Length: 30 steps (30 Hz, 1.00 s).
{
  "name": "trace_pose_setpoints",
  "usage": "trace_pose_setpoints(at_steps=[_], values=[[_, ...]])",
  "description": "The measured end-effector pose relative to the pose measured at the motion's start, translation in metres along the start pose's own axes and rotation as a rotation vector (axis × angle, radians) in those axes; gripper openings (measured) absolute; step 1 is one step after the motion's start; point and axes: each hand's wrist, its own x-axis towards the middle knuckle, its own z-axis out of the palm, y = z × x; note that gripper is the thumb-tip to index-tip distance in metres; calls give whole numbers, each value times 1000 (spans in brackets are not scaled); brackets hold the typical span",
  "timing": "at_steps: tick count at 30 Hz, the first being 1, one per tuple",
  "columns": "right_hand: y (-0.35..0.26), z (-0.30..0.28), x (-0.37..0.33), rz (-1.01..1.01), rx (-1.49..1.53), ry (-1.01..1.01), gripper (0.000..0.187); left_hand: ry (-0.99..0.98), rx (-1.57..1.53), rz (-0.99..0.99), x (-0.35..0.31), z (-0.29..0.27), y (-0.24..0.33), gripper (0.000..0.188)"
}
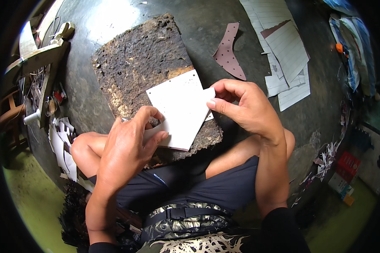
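A white sheet piece point(177, 122) lies over a rough, dark, worn block point(141, 59) in front of me. Small dark holes show near the corners of its far edge, and a second white edge with a hole peeks out at its right. My left hand point(133, 137) pinches the sheet's near left edge between thumb and fingers. At the right edge, my right hand point(247, 103) grips a raised corner with thumb and forefinger. A small shiny thing by my left knuckles is too small to name.
A curved brownish-pink piece point(229, 52) with holes lies right of the block. Further right are stacked lined white sheets point(287, 55). A wooden stand point(46, 59) is at far left, with white scraps point(63, 147) below. More scraps point(326, 160) and a red box point(347, 166) lie at right.
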Motion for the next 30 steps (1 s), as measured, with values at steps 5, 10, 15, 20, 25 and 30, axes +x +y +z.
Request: trace_pose_setpoints(at_steps=[5, 10, 15, 20, 25, 30], values=[[13, 21, -4, -57, 184, 132, 17, 336, 358, 279, 6, 12, 11, 45], [18, 25, -4, 2, 361, 110, 19, 354, -220, 301, 44, 53, 18, 38], [32, 34, -3, -71, 477, 177, 19, 407, -220, 289, 44, 69, 11, 31], [41, 34, -3, -42, 592, 182, 17, 431, -198, 326, 44, 72, 14, 28], [43, 34, -1, -44, 627, 177, 20, 404, -163, 311, 43, 66, 15, 31], [46, 38, -2, -42, 682, 191, 21, 390, -116, 419, 46, 63, 14, 30]])
